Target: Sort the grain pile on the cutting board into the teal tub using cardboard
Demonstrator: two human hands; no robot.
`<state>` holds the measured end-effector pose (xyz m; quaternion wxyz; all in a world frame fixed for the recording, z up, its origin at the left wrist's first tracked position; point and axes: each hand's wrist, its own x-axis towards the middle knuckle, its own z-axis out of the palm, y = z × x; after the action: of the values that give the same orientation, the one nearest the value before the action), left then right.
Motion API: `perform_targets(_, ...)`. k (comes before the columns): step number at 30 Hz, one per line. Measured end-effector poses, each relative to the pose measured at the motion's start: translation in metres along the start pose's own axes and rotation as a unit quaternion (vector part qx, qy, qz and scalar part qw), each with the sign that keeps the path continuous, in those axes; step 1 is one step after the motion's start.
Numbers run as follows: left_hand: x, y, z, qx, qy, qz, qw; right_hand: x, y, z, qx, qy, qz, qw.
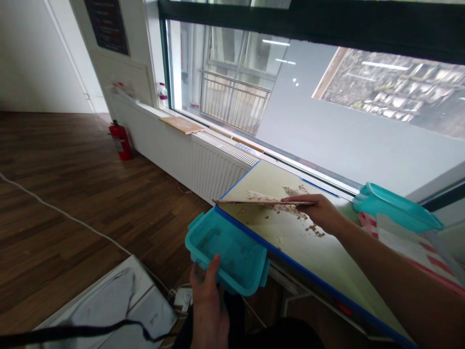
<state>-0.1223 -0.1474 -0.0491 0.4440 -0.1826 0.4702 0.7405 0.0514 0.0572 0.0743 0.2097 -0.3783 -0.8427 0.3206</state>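
Note:
My left hand (208, 300) grips a teal plastic container (227, 252) from below, thumb on its rim, holding it just under the blue edge of the pale table (319, 257). A few brown crumbs lie inside it. My right hand (319, 211) is closed on a thin flat board (261, 201), held edge-down on the tabletop. Brown crumbs and pale scraps (290, 208) lie scattered around the board and hand.
A second teal container (395, 208) rests at the table's far right, beside a red-and-white striped cloth (417, 247). A white radiator (196, 160) runs under the window. A red fire extinguisher (121, 140) stands on the wooden floor. A white cable (65, 215) crosses the floor.

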Motion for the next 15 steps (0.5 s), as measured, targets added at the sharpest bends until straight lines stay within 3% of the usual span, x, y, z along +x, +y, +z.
perform_targets(15, -0.0005, -0.0037, -0.0014, -0.008, 0.002, 0.009, 1.000, -0.0054, 0.0056, -0.0096, 0.072, -0.001, 0.024, 0.997)
